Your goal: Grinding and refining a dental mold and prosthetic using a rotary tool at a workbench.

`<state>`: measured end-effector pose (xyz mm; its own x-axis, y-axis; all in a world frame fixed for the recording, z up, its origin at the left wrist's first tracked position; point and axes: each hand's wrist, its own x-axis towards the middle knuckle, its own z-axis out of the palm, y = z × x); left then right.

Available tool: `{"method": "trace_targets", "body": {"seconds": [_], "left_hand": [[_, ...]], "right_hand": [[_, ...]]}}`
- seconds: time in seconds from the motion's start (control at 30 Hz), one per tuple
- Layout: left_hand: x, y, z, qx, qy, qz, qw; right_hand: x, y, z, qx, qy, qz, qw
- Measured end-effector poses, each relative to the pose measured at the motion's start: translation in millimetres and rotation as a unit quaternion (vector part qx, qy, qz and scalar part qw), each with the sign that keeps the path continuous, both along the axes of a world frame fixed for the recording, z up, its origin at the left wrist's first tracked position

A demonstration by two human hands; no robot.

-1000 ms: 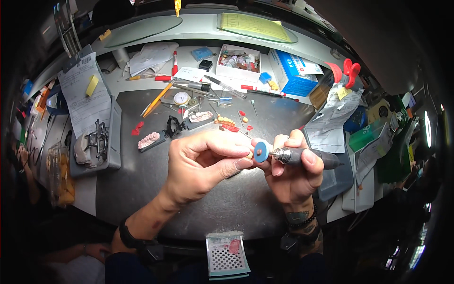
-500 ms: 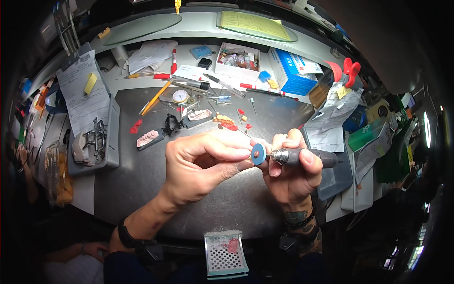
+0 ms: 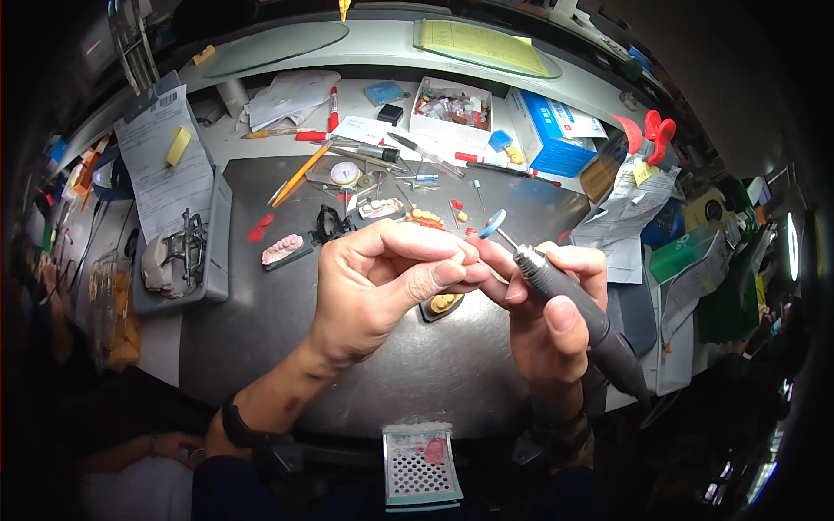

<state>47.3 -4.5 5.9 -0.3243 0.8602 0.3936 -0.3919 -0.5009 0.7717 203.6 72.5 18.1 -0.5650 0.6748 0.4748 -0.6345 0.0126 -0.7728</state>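
In the middle, my left hand (image 3: pixel 369 273) is closed, its thumb and index fingertips pinched together; whatever small thing they hold is hidden. My right hand (image 3: pixel 556 347) wraps round a dark rotary handpiece (image 3: pixel 584 323) that slants from lower right to upper left. On its thin shank sits a blue polishing wheel (image 3: pixel 493 222), apart from the left fingertips. Some right fingertips meet the left ones. Below them, a yellow dental die piece (image 3: pixel 444 304) partly shows on the grey metal bench plate (image 3: pixel 382 373). Behind the left hand are a pink-white dental model (image 3: pixel 283 250) and a black hinged articulator (image 3: pixel 331 225).
Pens, burs and a round dial gauge (image 3: pixel 345 173) lie at the back. A white box (image 3: pixel 452 132) holds small parts. Grey trays flank the plate, the left one (image 3: pixel 219 260) holding a metal articulator. A perforated catch tray (image 3: pixel 420 469) juts out at the front edge.
The handpiece has tilted, its blue wheel moving up and right while its rear end drops. The left fingertips no longer meet the wheel. A yellow die piece has come into sight below the hands.
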Motion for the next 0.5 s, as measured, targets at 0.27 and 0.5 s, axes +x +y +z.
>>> {"method": "trace_targets", "body": {"seconds": [0.27,0.5], "left_hand": [[6.3,0.2,3.6,-0.049,-0.075,-0.014,0.996],[6.0,-0.6,2.1,-0.055,-0.066,-0.015,0.996]], "right_hand": [[-0.5,-7.9,-3.8,0.148,-0.023,-0.115,0.982],[-3.2,-10.4,-1.1,0.166,-0.019,-0.121,0.978]]}}
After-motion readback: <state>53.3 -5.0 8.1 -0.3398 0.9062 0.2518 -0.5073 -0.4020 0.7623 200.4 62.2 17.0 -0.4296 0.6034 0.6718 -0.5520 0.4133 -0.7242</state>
